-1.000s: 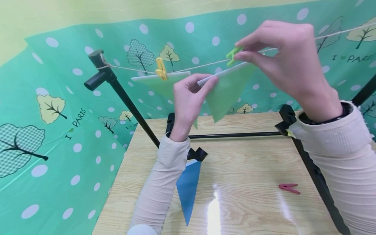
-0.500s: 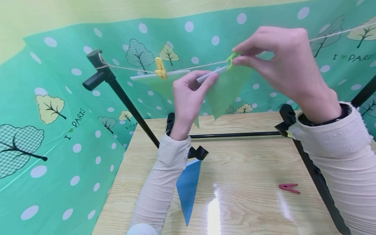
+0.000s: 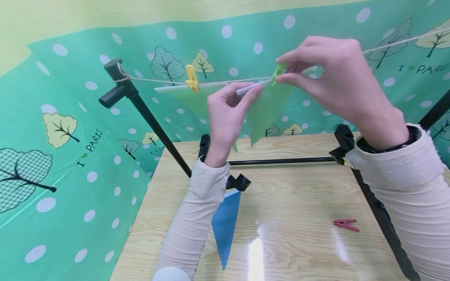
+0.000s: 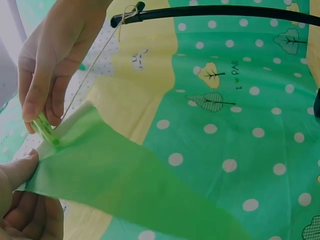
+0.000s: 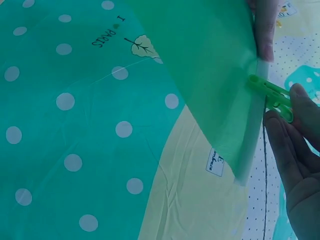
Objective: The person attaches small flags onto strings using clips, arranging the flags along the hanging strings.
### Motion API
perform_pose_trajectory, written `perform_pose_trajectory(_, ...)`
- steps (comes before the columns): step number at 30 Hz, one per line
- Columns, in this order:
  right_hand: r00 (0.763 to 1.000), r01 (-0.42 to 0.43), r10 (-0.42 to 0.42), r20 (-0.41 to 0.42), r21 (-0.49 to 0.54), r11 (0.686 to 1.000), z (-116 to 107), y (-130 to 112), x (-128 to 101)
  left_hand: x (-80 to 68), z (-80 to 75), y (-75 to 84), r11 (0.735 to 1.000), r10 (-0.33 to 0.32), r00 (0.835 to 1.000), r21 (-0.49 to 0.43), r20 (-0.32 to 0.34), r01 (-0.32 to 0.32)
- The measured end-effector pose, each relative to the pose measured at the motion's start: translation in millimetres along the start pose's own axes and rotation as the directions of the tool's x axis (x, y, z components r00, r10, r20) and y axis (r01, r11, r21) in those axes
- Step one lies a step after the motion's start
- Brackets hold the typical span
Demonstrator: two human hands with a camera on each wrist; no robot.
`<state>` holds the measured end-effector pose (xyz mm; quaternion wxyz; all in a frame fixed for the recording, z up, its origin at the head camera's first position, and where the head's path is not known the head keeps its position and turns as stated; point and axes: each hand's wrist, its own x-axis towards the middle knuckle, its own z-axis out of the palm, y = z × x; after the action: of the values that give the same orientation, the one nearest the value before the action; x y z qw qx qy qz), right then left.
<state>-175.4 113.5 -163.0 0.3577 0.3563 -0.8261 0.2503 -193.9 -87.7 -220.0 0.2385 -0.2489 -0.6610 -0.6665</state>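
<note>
My left hand pinches the left end of the white folded top edge of a green triangular paper flag between thumb and fingers. My right hand pinches a small green clothespin by its handle ends. In the right wrist view the clothespin reaches over the white edge, its tip on the green face of the flag. The string runs along that edge. To the left, a yellow clothespin holds another green flag on the string, partly hidden behind my left hand.
A black pole bears the string's left end. Below, a black bar crosses the wooden table. On the table lie a blue triangular flag and a pink clothespin. Dotted green cloth surrounds the table.
My right hand has come down with the green clothespin, from above the flag's edge onto it, and the string has dipped there. My left hand has stayed nearly still.
</note>
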Motion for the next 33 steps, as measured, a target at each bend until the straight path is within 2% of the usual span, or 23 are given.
perform_pose_trajectory(5,0.999,-0.012,0.012,0.038,-0.009,1.0,-1,-1,-1,-0.2,0.0,0.8,1.0,0.0,1.0,-0.003,0.003,0.0)
perform_pose_trajectory(18,0.999,-0.03,0.03,0.027,-0.022,0.999,-4,-4,-2,-2.2,-0.2,0.6,1.0,0.008,1.0,-0.013,0.016,-0.007)
perform_pose_trajectory(22,0.999,-0.041,0.042,0.024,-0.035,0.999,-7,-5,-3,-3.4,-1.3,1.9,1.0,-0.007,1.0,-0.014,0.02,0.007)
perform_pose_trajectory(33,0.999,-0.028,0.028,-0.018,-0.018,0.999,-12,-7,-8,-10.1,-6.4,4.6,0.999,-0.017,1.0,0.051,0.01,0.017)
